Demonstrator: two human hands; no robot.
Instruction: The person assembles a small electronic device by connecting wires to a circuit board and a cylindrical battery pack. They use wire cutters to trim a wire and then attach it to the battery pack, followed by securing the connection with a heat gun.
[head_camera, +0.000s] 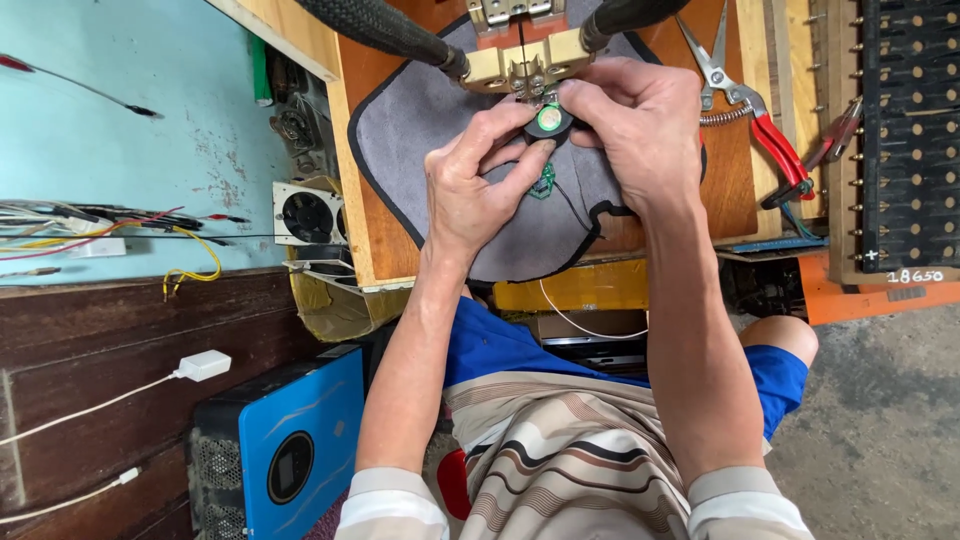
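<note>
Both hands pinch a small black round part with a metal disc (549, 121) over the grey mat (420, 120) — left hand (478, 180) below it, right hand (635, 125) beside; fingers closed on it. A green circuit board (543, 182) dangles just beneath; red-handled pliers (760, 115) lie right of the mat.

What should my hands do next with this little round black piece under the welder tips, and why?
Probably nudge the round black piece up until its shiny centre sits under the brass tips. Both the left hand and right hand pinch it just below them.
</note>
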